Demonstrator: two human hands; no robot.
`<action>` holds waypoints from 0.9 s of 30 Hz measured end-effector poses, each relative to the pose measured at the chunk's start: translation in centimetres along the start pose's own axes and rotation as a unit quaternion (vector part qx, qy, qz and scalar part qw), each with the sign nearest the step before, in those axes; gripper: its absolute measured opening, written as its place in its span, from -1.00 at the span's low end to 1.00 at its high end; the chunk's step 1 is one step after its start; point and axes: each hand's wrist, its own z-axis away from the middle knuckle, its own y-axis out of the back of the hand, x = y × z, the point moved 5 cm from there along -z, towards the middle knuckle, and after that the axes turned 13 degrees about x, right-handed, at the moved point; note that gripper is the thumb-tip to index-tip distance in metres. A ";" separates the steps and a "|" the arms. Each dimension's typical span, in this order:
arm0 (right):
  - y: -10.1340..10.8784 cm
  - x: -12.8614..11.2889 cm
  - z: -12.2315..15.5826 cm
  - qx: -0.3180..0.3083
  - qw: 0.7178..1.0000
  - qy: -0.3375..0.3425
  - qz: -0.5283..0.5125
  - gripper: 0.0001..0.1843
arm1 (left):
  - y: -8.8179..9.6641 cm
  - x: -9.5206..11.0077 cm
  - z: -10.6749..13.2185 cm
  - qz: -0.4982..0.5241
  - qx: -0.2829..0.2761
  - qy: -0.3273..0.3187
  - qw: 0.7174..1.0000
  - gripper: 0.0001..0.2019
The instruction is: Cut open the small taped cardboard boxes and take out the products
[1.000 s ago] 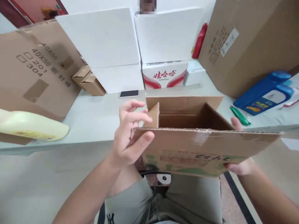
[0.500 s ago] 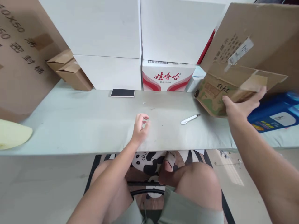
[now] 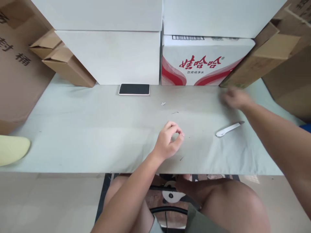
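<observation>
well to the left of the red-and-white carton (image 3: 171, 50), the rounded end of a pale yellow container (image 3: 14, 150) is seen on the cloth-covered table (image 3: 85, 132). also on the carton's left, 1 large printed cardboard box (image 3: 14, 87) is noted, followed by 2 small brown boxes (image 3: 70, 69). a white box (image 3: 114, 55) is set just beside the carton, on its left. a phone (image 3: 134, 89) is laid flat, in front of the carton and to its left. the left hand (image 3: 168, 140) is positioned in front of the carton; its grip is part-way open, the fingers loosely curled toward the thumb, and no object is seen to be held. a white utility knife (image 3: 228, 129) is laid in front of the carton, toward its right. the right hand (image 3: 235, 97) is found in front of the carton's right end; it is blurred, and its grip cannot be told. an open-flapped box (image 3: 257, 63) is stood at the carton's right end, near that hand; whether it is touched cannot be determined.
</observation>
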 end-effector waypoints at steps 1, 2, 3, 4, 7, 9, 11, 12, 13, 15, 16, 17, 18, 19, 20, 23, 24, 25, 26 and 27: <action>-0.9 -1.0 0.2 -0.057 0.998 0.022 -0.018 -0.32 | 0.2 0.0 -0.1 0.003 0.000 0.004 1.000 -0.78; -1.4 -2.0 0.6 -0.092 0.995 0.033 -0.036 -0.35 | 0.3 0.1 -0.2 0.008 0.004 0.005 1.000 -0.79; -1.6 -3.3 1.1 -0.106 0.992 0.051 -0.040 -0.36 | 0.6 0.3 -0.2 0.017 0.015 0.003 1.000 -0.79; -1.6 -4.6 1.8 -0.114 0.990 0.068 -0.043 -0.36 | 0.9 0.5 -0.1 0.027 0.028 -0.001 0.999 -0.79; -1.0 -9.2 4.0 -0.129 0.984 0.113 -0.049 -0.36 | 2.0 1.2 0.4 0.067 0.056 -0.004 0.996 -0.82; -0.7 -12.8 5.1 -0.129 0.979 0.147 -0.053 -0.39 | 2.9 1.4 0.7 0.087 0.061 0.010 0.994 -0.85; -0.6 -17.0 5.8 -0.119 0.973 0.186 -0.061 -0.44 | 4.2 1.5 0.8 0.104 0.076 0.030 0.991 -0.86; -0.7 -19.4 6.1 -0.111 0.970 0.206 -0.067 -0.47 | 5.0 1.5 0.9 0.114 0.091 0.038 0.989 -0.86; -0.8 -22.0 6.3 -0.102 0.966 0.226 -0.074 -0.51 | 5.9 1.4 0.9 0.125 0.109 0.044 0.985 -0.85; -1.2 -27.8 6.6 -0.083 0.956 0.266 -0.090 -0.54 | 7.9 1.3 0.9 0.148 0.147 0.054 0.977 -0.83; -1.3 -31.0 6.7 -0.075 0.951 0.285 -0.097 -0.53 | 9.0 1.1 0.9 0.157 0.168 0.061 0.971 -0.82; -1.3 -34.3 6.9 -0.064 0.945 0.302 -0.105 -0.51 | 10.2 0.9 0.8 0.165 0.191 0.070 0.965 -0.80; -1.2 -37.9 7.1 -0.048 0.940 0.319 -0.115 -0.49 | 11.5 0.6 0.8 0.173 0.216 0.081 0.957 -0.79; -0.8 -41.6 7.4 -0.027 0.933 0.335 -0.125 -0.49 | 12.7 0.4 0.8 0.183 0.242 0.092 0.948 -0.77; -0.3 -45.4 7.8 0.003 0.926 0.352 -0.135 -0.51 | 13.8 0.1 0.8 0.193 0.269 0.105 0.938 -0.76; 1.8 -56.1 9.0 0.082 0.910 0.385 -0.134 -0.61 | 16.6 -0.7 0.8 0.217 0.323 0.143 0.910 -0.74; 2.4 -59.0 9.2 0.094 0.911 0.378 -0.133 -0.60 | 17.2 -1.0 0.8 0.219 0.330 0.151 0.906 -0.74; 2.9 -61.6 9.3 0.104 0.914 0.369 -0.131 -0.55 | 17.7 -1.2 0.8 0.219 0.332 0.157 0.904 -0.72; 3.3 -63.7 9.2 0.109 0.918 0.359 -0.127 -0.50 | 18.1 -1.4 0.7 0.221 0.327 0.159 0.905 -0.71; 3.5 -65.3 9.1 0.112 0.923 0.349 -0.118 -0.45 | 18.4 -1.5 0.7 0.222 0.317 0.157 0.908 -0.70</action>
